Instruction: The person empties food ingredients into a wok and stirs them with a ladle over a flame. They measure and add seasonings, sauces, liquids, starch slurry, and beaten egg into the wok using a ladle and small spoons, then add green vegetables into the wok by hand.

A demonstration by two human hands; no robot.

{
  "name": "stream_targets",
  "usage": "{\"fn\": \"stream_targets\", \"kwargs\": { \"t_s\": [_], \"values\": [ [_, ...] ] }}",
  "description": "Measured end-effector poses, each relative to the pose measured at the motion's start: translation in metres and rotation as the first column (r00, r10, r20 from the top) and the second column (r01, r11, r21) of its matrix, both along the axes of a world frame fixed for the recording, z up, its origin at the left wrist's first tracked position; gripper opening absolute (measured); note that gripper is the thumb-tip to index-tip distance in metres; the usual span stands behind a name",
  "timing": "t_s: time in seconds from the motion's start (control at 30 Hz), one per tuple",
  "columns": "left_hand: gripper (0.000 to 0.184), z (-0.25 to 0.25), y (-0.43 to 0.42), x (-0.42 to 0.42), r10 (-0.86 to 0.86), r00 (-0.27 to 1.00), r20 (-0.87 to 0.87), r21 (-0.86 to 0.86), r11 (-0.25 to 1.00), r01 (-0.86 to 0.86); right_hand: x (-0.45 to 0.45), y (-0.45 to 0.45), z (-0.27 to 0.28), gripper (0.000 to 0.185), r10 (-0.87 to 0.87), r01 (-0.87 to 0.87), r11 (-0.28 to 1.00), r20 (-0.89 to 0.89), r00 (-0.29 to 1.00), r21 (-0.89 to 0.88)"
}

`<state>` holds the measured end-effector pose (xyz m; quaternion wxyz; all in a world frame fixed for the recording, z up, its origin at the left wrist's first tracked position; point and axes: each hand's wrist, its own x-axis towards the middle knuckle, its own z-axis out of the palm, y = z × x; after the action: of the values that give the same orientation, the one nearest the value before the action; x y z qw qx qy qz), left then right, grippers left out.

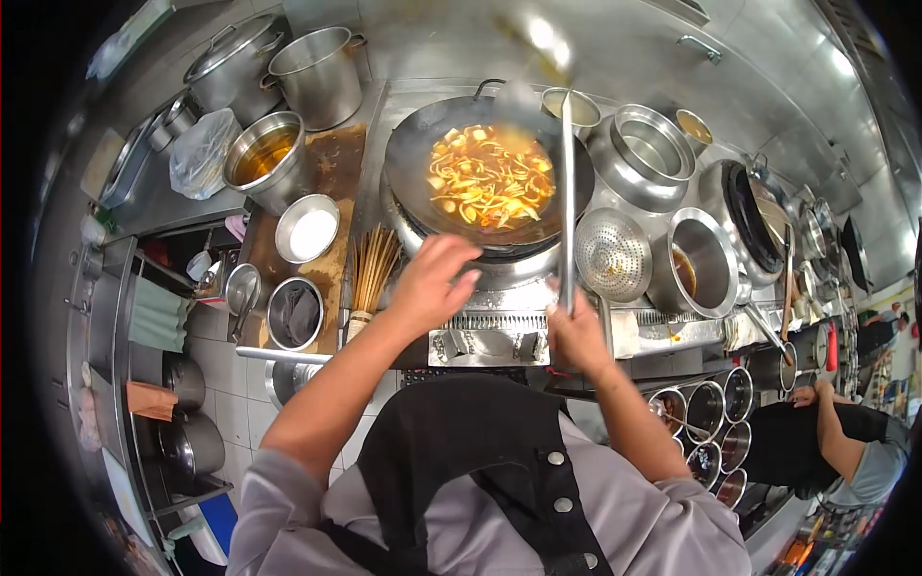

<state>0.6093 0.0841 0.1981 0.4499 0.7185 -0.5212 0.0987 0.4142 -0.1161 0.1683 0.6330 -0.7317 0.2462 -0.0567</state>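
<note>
A dark wok (408, 178) stands on the burner, with strips and chunks of food in orange-brown sauce (490, 178) inside it. My right hand (576, 331) is closed around the long metal handle of a ladle (568, 192), which points up and away over the wok's right side. Motion smears the ladle's far end. Near the wok's front rim is my left hand (437, 283), its fingers loosely curved and apart, holding nothing I can see. A bamboo brush (373, 269) stands left of that hand. To the right of the ladle handle lies a perforated strainer (612, 254).
Left of the wok are a pot of amber liquid (264, 158), a bowl of white contents (307, 228) and a tall stockpot (315, 77). Right are a deep metal pot (696, 264) and nested pots (653, 144). Another person (836, 442) stands at the far right beside several round containers.
</note>
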Motion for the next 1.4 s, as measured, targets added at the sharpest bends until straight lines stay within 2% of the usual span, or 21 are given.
{"fn": "stream_targets", "kwargs": {
  "t_s": [0.07, 0.1, 0.17, 0.2, 0.23, 0.4, 0.53, 0.77, 0.83, 0.87, 0.97, 1.03, 1.13, 1.17, 1.2, 1.23, 1.27, 1.3, 1.33, 1.37, 1.4],
  "values": [
    [0.025, -0.015, -0.032, 0.001, 0.021, 0.997, 0.079, 0.051, 0.998, -0.025, -0.016, 0.003, -0.054, 0.041, -0.045, 0.060, 0.983, -0.088, 0.995, 0.175],
    [0.024, -0.025, -0.041, 0.003, 0.019, 0.988, 0.156, 0.108, 0.993, -0.036, -0.024, 0.007, -0.071, 0.041, -0.014, 0.026, 0.995, -0.134, 0.991, 0.092],
    [0.022, -0.044, -0.053, 0.007, 0.077, 0.991, 0.108, 0.150, 0.984, -0.093, -0.031, 0.011, -0.079, 0.041, 0.012, -0.010, 1.000, -0.182, 0.983, 0.013],
    [0.020, -0.048, -0.057, 0.008, 0.141, 0.988, 0.062, 0.191, 0.970, -0.150, -0.034, 0.014, -0.069, 0.040, 0.039, -0.020, 0.994, -0.172, 0.984, 0.110],
    [0.015, -0.048, -0.063, 0.009, 0.177, 0.980, 0.089, 0.121, 0.975, -0.187, -0.037, 0.015, -0.061, 0.040, 0.065, -0.031, 0.978, -0.159, 0.985, 0.206],
    [0.014, -0.045, -0.067, 0.014, 0.181, 0.976, 0.119, 0.065, 0.980, -0.189, -0.030, 0.008, -0.041, 0.029, 0.093, -0.051, 0.960, -0.143, 0.985, 0.275],
    [0.013, -0.048, -0.063, 0.016, 0.230, 0.969, 0.094, 0.080, 0.968, -0.238, -0.022, -0.010, -0.013, 0.024, 0.082, -0.081, 0.846, 0.021, 0.996, 0.527],
    [0.016, -0.042, -0.062, 0.021, 0.211, 0.971, 0.114, 0.055, 0.974, -0.219, -0.093, -0.030, 0.041, 0.039, -0.202, 0.180, 0.914, 0.024, 0.979, 0.363],
    [0.016, -0.043, -0.060, 0.022, 0.197, 0.971, 0.136, 0.060, 0.977, -0.207, -0.121, -0.019, 0.038, 0.036, -0.375, 0.354, 0.887, 0.015, 0.927, 0.298],
    [0.016, -0.043, -0.058, 0.022, 0.192, 0.971, 0.140, 0.055, 0.978, -0.202, -0.133, -0.012, 0.027, 0.036, -0.380, 0.357, 0.886, 0.022, 0.925, 0.296],
    [0.016, -0.050, -0.046, 0.018, 0.248, 0.955, 0.164, 0.044, 0.965, -0.258, -0.160, 0.011, -0.034, 0.047, -0.438, 0.446, 0.893, -0.106, 0.893, 0.059],
    [0.016, -0.052, -0.049, 0.023, 0.175, 0.968, 0.182, -0.008, 0.984, -0.176, -0.169, 0.027, -0.070, 0.051, -0.504, 0.510, 0.860, -0.169, 0.847, -0.012],
    [0.016, -0.056, -0.043, 0.032, 0.145, 0.958, 0.247, -0.054, 0.989, -0.136, -0.178, 0.033, -0.129, 0.055, -0.500, 0.469, 0.864, -0.211, 0.840, -0.182],
    [0.020, -0.059, -0.059, 0.040, 0.098, 0.961, 0.259, 0.004, 0.995, -0.103, -0.187, 0.030, -0.145, 0.057, -0.494, 0.445, 0.851, -0.138, 0.858, -0.279],
    [0.026, -0.053, -0.068, 0.046, 0.061, 0.976, 0.210, 0.079, 0.994, -0.079, -0.186, 0.022, -0.146, 0.059, -0.486, 0.484, 0.874, -0.154, 0.861, -0.053],
    [0.030, -0.054, -0.073, 0.054, 0.092, 0.974, 0.205, 0.017, 0.995, -0.098, -0.186, 0.010, -0.170, 0.059, -0.546, 0.540, 0.838, -0.080, 0.834, -0.085],
    [0.030, -0.055, -0.088, 0.053, 0.162, 0.964, 0.210, 0.146, 0.970, -0.194, -0.198, 0.014, -0.159, 0.059, -0.618, 0.622, 0.783, -0.120, 0.777, -0.004],
    [0.031, -0.056, -0.098, 0.059, 0.089, 0.994, 0.067, 0.103, 0.990, -0.096, -0.206, 0.015, -0.141, 0.058, -0.625, 0.640, 0.768, -0.244, 0.741, -0.024],
    [0.030, -0.069, -0.116, 0.076, 0.056, 0.993, 0.102, 0.027, 0.998, -0.059, -0.224, 0.011, -0.181, 0.060, -0.731, 0.653, 0.671, -0.164, 0.663, -0.351],
    [0.030, -0.057, -0.114, 0.071, 0.226, 0.938, 0.263, 0.166, 0.947, -0.275, -0.238, 0.017, -0.182, 0.060, -0.754, 0.734, 0.655, -0.224, 0.618, -0.179],
    [0.030, -0.064, -0.123, 0.079, 0.235, 0.919, 0.317, 0.112, 0.953, -0.282, -0.258, 0.030, -0.179, 0.056, -0.786, 0.813, 0.580, -0.234, 0.572, 0.037]
  ]
}}
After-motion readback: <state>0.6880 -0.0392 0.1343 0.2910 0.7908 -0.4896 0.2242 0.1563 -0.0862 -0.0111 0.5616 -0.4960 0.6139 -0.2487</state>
